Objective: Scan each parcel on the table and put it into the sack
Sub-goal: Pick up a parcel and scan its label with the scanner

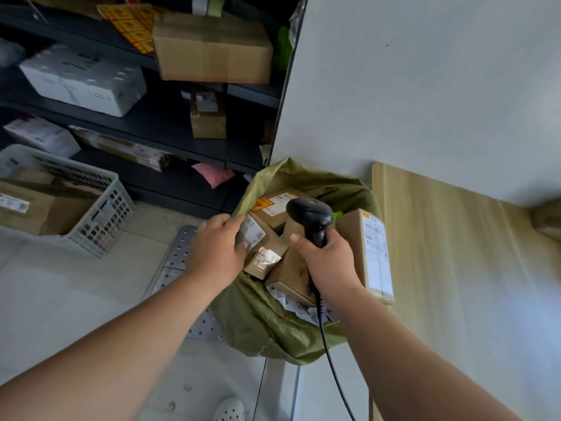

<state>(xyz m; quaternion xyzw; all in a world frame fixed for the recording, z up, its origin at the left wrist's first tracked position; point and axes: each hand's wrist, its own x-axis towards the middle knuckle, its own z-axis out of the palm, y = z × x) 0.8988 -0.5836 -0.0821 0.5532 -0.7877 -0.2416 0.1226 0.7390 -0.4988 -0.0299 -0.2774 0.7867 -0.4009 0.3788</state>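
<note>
Fingers of right hand wrapped round scanner; left hand gripping small parcel at sack mouth. Wooden table right, shelves far left, crate on tiled floor. Sack crammed with boxes.

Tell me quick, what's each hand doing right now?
Left hand: closed on a small labelled parcel at the green sack mouth.
Right hand: closed around the black barcode scanner.
</note>
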